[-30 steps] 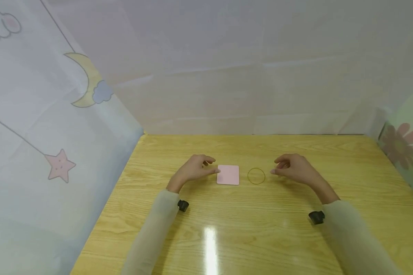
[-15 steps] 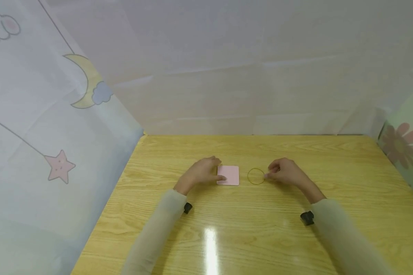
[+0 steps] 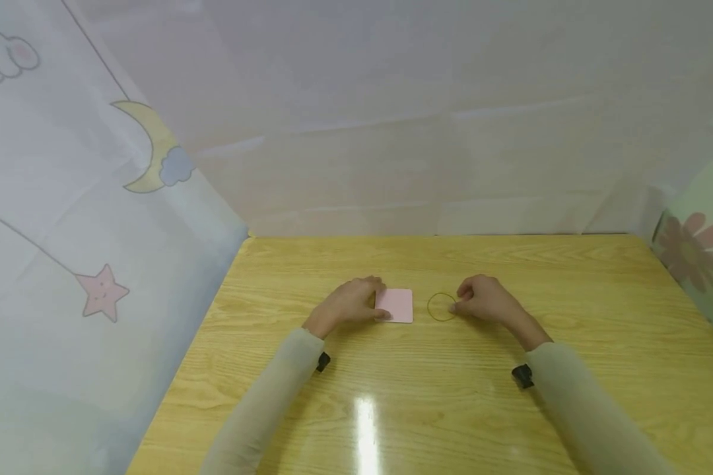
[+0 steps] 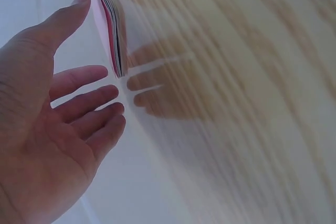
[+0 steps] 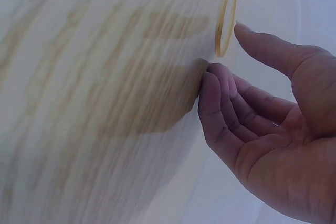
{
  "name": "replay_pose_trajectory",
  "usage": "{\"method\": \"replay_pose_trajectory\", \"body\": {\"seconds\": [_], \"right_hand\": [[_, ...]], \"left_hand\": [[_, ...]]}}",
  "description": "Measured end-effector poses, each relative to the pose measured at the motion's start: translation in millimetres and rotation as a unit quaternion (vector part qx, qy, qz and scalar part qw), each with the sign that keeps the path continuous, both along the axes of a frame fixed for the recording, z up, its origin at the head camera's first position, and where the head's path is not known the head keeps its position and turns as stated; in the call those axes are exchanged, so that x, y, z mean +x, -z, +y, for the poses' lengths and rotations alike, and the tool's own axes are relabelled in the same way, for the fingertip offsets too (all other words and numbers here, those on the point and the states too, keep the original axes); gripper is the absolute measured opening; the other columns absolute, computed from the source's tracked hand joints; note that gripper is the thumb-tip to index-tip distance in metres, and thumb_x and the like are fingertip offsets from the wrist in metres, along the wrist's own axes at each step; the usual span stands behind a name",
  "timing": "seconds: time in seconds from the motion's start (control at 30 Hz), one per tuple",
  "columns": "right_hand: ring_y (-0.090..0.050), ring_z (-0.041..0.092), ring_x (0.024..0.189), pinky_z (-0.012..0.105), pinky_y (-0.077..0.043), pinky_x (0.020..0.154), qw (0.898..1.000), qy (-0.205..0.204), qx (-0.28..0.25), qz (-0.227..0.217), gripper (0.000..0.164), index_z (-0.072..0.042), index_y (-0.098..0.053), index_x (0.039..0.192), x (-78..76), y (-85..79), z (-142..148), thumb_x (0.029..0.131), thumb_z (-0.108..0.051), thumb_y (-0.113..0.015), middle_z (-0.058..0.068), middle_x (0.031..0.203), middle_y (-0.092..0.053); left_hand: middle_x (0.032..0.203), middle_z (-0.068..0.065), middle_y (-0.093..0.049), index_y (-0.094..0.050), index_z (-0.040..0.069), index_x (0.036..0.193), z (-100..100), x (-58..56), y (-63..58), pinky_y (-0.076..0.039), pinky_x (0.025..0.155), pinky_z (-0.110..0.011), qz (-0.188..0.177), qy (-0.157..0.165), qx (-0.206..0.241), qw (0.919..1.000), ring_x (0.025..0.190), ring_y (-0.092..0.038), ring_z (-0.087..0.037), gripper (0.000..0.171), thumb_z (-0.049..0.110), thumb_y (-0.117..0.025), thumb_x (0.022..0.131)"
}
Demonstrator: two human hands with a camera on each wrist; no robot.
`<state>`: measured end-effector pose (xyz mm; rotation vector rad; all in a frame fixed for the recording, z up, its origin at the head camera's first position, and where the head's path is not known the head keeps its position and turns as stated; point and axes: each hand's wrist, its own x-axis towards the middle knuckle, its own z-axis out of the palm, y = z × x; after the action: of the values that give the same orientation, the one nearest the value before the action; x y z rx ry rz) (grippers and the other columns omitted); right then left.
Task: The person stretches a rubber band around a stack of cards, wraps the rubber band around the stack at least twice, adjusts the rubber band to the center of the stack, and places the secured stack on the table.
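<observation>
A square pink-topped stack of thin cards or sheets (image 3: pixel 397 305) lies on the wooden table, its layered edge (image 4: pixel 109 22) showing in the left wrist view. My left hand (image 3: pixel 350 302) reaches its left side, thumb over the near corner and fingers close to the far corner, spread apart rather than pinching. To the right of the stack lies a thin yellow rubber band (image 3: pixel 430 307), flat in a ring. My right hand (image 3: pixel 486 302) is at the band's right side; its thumb tip overlaps the ring, while its bent fingers (image 5: pixel 215 98) touch down beside it without closing on anything.
The wooden table (image 3: pixel 440 409) runs back to a pale wall covering (image 3: pixel 362 171). Printed sheets with a moon and star (image 3: pixel 103 293) stand on the left and a flower (image 3: pixel 692 251) on the right. A black wrist camera (image 3: pixel 523 376) sits under the right sleeve.
Both hands have come inward: the left from beside the stack to around its left corners, the right leftward until its thumb overlaps the rubber band. Stack and band have stayed in place.
</observation>
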<state>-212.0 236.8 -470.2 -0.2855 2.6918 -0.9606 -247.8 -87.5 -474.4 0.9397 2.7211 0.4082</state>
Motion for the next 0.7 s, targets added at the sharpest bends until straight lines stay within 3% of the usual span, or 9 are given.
{"method": "replay_pose_trajectory", "body": {"seconds": [0.23,0.37,0.5,0.7], "right_hand": [[-0.069,0.026,0.094,0.044,-0.061,0.084,1.0,0.0,0.016,-0.001,0.044,0.009,-0.072,0.114,-2.7,-0.9,-3.1,0.093,-0.029,-0.079,0.02,0.108,-0.075],[-0.065,0.019,0.081,0.033,-0.057,0.071,1.0,0.002,0.014,0.002,0.031,0.003,-0.076,0.1,-4.6,0.8,-4.7,0.093,-0.027,-0.08,0.013,0.095,-0.076],[-0.057,0.014,0.068,0.027,-0.049,0.061,1.0,0.005,0.01,0.002,0.023,-0.003,-0.078,0.087,-7.3,1.9,-7.3,0.093,-0.025,-0.079,0.006,0.079,-0.074],[-0.059,0.015,0.066,0.027,-0.049,0.06,1.0,0.013,0.014,-0.005,0.019,-0.002,-0.08,0.086,-9.9,-0.5,-10.5,0.096,-0.018,-0.075,0.008,0.08,-0.077]], "left_hand": [[0.151,-0.012,-0.061,-0.066,0.007,0.139,-0.3,-4.4,4.8,-0.045,0.124,-0.044,0.009,0.007,0.014,0.9998,0.146,-0.052,-0.031,0.064,0.047,-0.082,0.091],[0.156,-0.01,-0.058,-0.066,0.009,0.139,0.7,-6.9,6.7,-0.044,0.125,-0.043,0.001,0.01,0.018,0.9998,0.151,-0.048,-0.029,0.064,0.047,-0.083,0.09],[0.156,-0.008,-0.058,-0.065,0.011,0.139,2.1,-8.0,7.9,-0.05,0.119,-0.041,-0.001,0.009,0.013,0.9999,0.151,-0.049,-0.029,0.066,0.05,-0.083,0.088],[0.157,-0.01,-0.057,-0.065,0.01,0.142,5.4,-8.6,6.5,-0.05,0.119,-0.043,-0.005,-0.001,-0.003,1.0,0.148,-0.052,-0.03,0.071,0.053,-0.083,0.088]]}}
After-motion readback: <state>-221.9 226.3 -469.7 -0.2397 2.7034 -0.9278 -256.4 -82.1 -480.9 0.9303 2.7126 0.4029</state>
